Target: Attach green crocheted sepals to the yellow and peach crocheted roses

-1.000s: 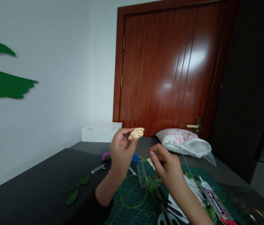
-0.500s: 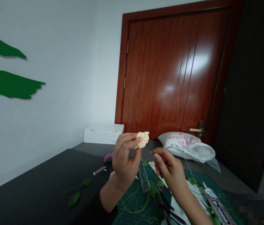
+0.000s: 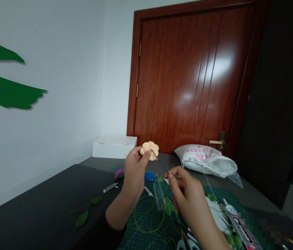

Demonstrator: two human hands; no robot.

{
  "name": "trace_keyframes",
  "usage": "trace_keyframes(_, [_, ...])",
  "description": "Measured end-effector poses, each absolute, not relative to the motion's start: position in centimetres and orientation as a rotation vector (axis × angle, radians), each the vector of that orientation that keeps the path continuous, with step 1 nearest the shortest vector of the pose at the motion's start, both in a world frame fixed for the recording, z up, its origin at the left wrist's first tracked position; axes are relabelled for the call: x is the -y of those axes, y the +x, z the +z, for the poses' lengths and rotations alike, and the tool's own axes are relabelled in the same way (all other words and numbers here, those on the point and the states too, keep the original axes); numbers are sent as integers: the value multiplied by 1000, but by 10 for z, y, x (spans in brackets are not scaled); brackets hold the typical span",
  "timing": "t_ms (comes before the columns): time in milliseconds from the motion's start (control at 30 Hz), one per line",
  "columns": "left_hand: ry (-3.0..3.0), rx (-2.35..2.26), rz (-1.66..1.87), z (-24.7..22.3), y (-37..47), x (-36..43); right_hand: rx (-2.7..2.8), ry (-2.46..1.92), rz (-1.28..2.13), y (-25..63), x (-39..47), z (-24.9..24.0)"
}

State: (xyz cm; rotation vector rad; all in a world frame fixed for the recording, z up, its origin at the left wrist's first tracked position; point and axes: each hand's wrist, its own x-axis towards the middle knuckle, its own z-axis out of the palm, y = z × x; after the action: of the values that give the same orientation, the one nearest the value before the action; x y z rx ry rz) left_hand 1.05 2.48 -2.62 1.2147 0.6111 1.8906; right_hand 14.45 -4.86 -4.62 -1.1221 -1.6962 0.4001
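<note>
My left hand (image 3: 133, 173) is closed on a cream crocheted flower (image 3: 154, 147), thumb on the near side and fingers behind it. The flower is raised above the table with its layered petals showing. Between the thumb and fingers of my right hand (image 3: 189, 189) is a thin dark green stem wire (image 3: 163, 166). It slants up to the left, and its upper end meets the middle of the flower near my left thumb. Whether the wire's tip goes into the flower cannot be made out. Below my hands lies a blue rolled flower (image 3: 149, 176).
A green cutting mat (image 3: 146, 239) bears green cord (image 3: 136, 222), a clear plastic sleeve (image 3: 159, 196) and scissors (image 3: 185, 241). At left are a leaf sprig (image 3: 82, 219), a small glue tube (image 3: 110, 188) and a purple flower (image 3: 119, 173). A white bag (image 3: 200, 158) and a big glue tube (image 3: 241, 227) lie right.
My left hand has shifted a little left and turned, bringing the thumb in front and the flower's petals round. More wire shows between my hands, and the blue flower has come into view.
</note>
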Motion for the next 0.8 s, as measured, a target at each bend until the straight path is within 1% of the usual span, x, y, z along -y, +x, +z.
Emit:
trace_keyframes(100, [1123,-598,1802,-27,10,-29,1664,-1154,522,143,55,-44])
trace_keyframes(333, [1084,-583,1784,-28,12,-29,1664,-1191,515,146,48,-43])
trace_keyframes(800, [1223,-650,1832,-35,21,-27,1699,-1236,432,155,44,-44])
